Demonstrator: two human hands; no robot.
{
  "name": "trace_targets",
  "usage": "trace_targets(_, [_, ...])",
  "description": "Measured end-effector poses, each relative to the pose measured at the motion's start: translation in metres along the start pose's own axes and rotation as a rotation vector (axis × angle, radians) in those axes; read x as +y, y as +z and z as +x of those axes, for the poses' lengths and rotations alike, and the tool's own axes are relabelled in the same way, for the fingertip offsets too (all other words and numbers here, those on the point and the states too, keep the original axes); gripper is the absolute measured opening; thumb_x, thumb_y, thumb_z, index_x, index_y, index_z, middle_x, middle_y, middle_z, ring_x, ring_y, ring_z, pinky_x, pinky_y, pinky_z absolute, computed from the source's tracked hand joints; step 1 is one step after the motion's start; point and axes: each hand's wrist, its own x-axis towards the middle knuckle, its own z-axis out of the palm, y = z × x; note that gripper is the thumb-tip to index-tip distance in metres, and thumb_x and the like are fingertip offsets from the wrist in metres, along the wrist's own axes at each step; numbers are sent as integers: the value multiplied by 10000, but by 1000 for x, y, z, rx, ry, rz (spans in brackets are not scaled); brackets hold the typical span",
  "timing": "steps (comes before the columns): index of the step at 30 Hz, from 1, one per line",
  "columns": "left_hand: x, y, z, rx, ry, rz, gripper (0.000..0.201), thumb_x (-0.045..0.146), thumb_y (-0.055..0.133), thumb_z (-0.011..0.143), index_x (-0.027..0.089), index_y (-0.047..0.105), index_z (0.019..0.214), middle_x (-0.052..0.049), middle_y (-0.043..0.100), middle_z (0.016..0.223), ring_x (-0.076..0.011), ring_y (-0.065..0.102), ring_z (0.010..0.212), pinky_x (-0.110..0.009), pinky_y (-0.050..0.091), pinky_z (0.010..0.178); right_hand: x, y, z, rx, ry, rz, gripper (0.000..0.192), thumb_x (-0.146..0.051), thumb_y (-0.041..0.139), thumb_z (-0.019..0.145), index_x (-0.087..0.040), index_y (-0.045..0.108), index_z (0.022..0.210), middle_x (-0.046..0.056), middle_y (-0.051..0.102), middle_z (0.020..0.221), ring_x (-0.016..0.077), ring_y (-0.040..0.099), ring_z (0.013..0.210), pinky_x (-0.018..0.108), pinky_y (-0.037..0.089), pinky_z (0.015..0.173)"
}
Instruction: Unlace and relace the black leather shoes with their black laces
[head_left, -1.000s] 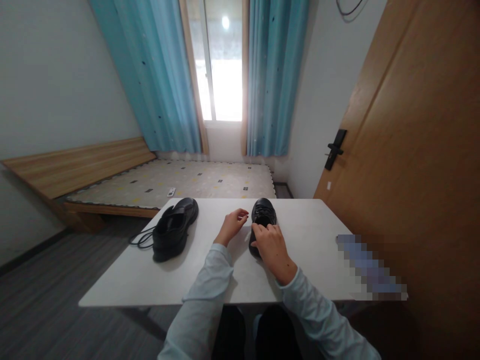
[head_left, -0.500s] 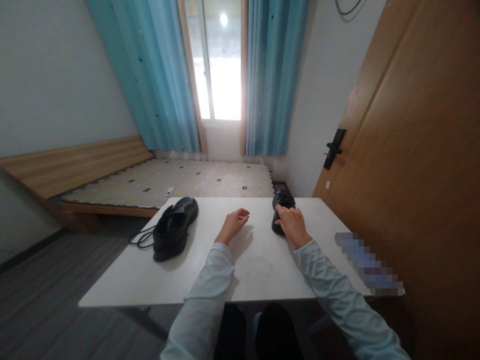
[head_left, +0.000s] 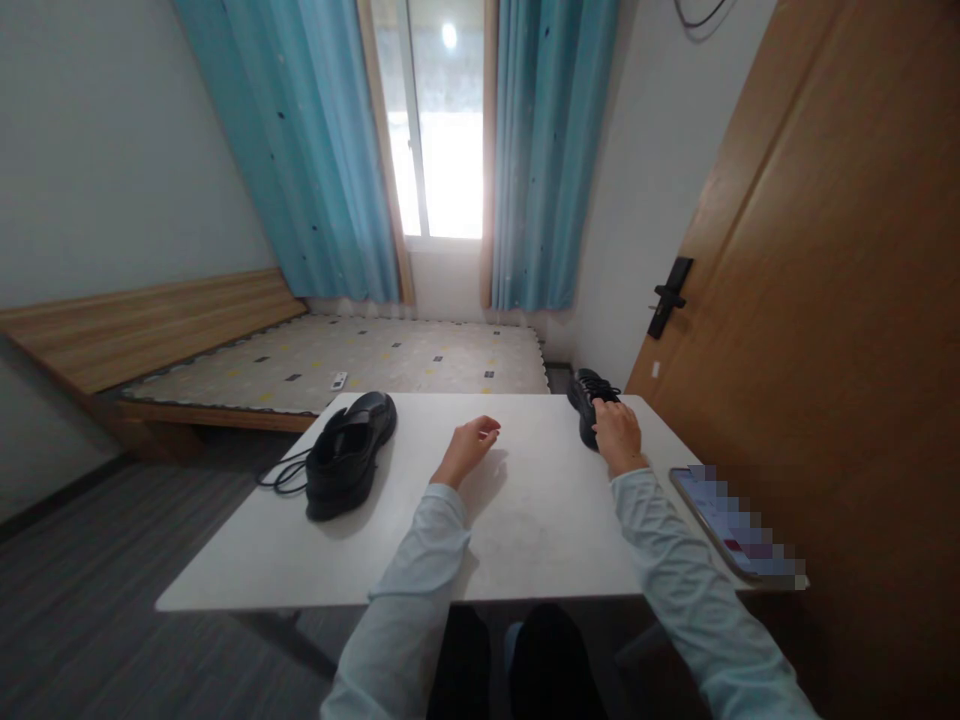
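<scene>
Black laced shoe [head_left: 588, 400] sits at the far right corner of the white table [head_left: 525, 540], toe pointing away toward the wall, its laces threaded. Right hand [head_left: 616, 436] rests on its heel end, fingers curled over the collar in a loose grip; hard to tell how firmly. Left hand [head_left: 468, 448] hangs just above the table middle, half curled, holding nothing, touching nothing.

Judgement on the step: the shoe looks to be getting set down at the corner. To do it well, keep the sole flat on the table, keep the toe inside the far edge since it is very near the rim, and let go from the heel without dragging the lace ends. The phone [head_left: 731, 522] lies near the right forearm at the right edge, so the sleeve should stay lifted off it.

Second black shoe [head_left: 349, 455] lies well apart at the left side, tongue open, unlaced. A loose black lace [head_left: 281, 475] trails off the left table edge beside it, touching or nearly touching the shoe; cannot tell which.

Counts: shoes two, one laced and one not. Loose laces one. Phones one, screen blurred. Hands two, both the same person's, pale blue sleeves. Tables one. Behind: one bed [head_left: 360, 360], one window between two teal curtains [head_left: 547, 150], one wooden door [head_left: 825, 300] with one black handle.
</scene>
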Motion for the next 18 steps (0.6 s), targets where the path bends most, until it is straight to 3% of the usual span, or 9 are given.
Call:
trace_targets(12, [1, 0, 0, -9, -17, 16, 171, 183, 540, 801, 185, 668, 914, -38, 722, 916, -145, 673, 790, -267, 519, 778, 1, 6, 0, 66, 106, -18, 281, -128, 401, 903, -145, 582, 1117, 152, 616, 983, 254, 484, 1016, 345, 322, 809])
trace_targets(18, [3, -2, -2, -16, -12, 24, 169, 188, 543, 802, 186, 671, 913, -43, 722, 932, -151, 674, 802, -272, 518, 787, 2, 6, -1, 32, 127, 5, 296, -138, 396, 905, -163, 546, 1159, 163, 596, 1035, 254, 464, 1057, 324, 369, 724])
